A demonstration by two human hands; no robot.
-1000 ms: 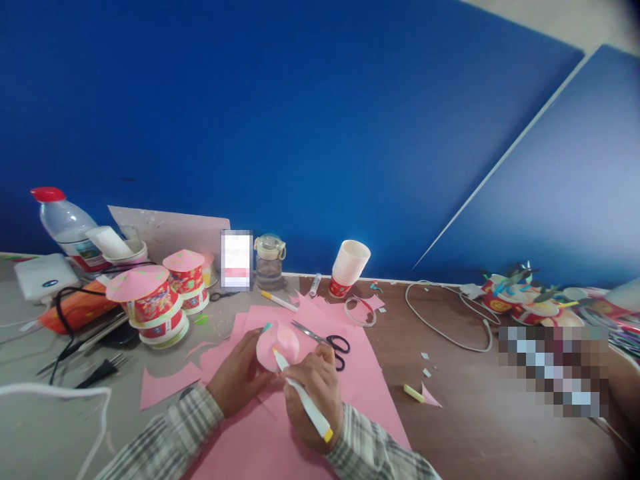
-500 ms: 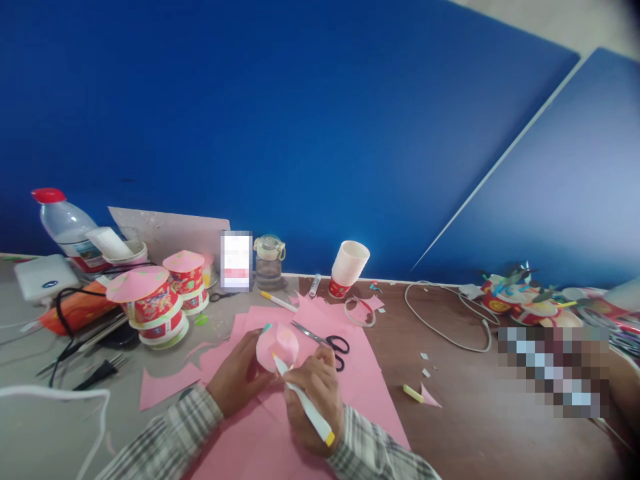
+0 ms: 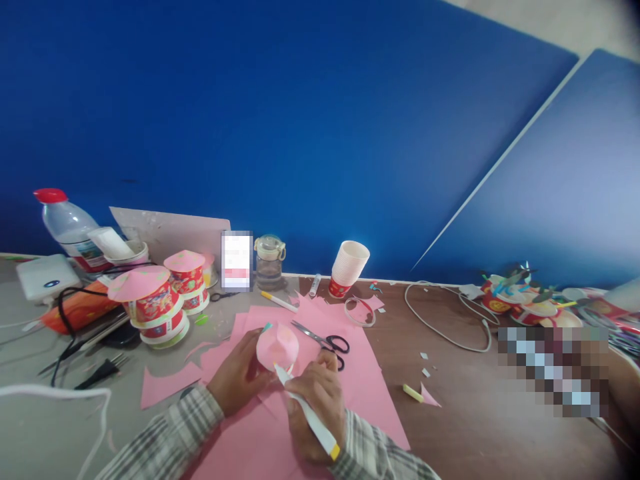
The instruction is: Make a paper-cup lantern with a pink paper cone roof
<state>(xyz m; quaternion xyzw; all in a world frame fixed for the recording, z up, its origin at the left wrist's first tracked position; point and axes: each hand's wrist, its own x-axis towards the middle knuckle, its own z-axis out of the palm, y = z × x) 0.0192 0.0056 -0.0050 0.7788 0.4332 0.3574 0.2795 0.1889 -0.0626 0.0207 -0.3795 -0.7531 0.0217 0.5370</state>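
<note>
- Lower centre of the frame: the left hand [image 3: 240, 373], partly closed, has hold of the left edge of a shallow pink paper cone with a round rim [image 3: 277, 343]; some of its fingertips are hidden.
- Just right of it, the right hand [image 3: 317, 403] is closed round a slim white marker with a yellow end [image 3: 313, 423], slanted from upper left to lower right.
- The marker's tip meets the lower edge of the cone in the picture; whether it touches the paper, I cannot tell.
- Beneath both hands, overlapping sheets of plain pink paper [image 3: 370, 403] spread across the surface [image 3: 475, 443] at bottom centre.
- Just right of the cone lie metal scissors with black looped handles [image 3: 337, 345], on the pink sheets, blades pointing to the upper left.
- Above the cone, a second white marker with a yellow end [image 3: 277, 301] lies aslant.
- Centre, near the blue partition [image 3: 300, 133], stands a leaning stack of white paper cups, red at the bottom [image 3: 349, 267]; left of it is a clear lidded jar [image 3: 269, 267].
- Left side of the frame: red patterned paper-cup models with pink conical roofs [image 3: 153, 301].
</note>
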